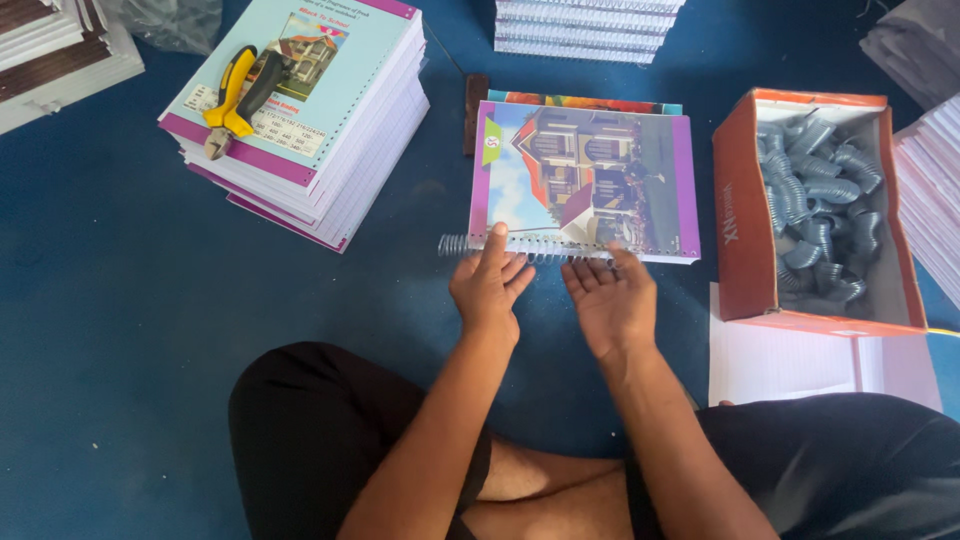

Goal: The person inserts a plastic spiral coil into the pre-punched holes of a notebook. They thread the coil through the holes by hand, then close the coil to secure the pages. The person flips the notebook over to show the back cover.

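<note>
Left hand (488, 285) fingers spread, resting on spiral wire (520, 247) | right hand (610, 300) open, fingertips touching it | wire along near edge of exercise book (585, 180) on blue floor (100, 300) | box of coils (815, 205) right | pliers (235, 95) far left

Book-binding workshop, stacked notebooks (330, 150), box of spiral coils (815, 200), blue floor (100, 300)

One package noted: an open orange cardboard box (745, 215), rectangular, on the blue floor (120, 300) to the right of the right grip (610, 300), well apart, holding grey spiral coils (815, 210).
</note>
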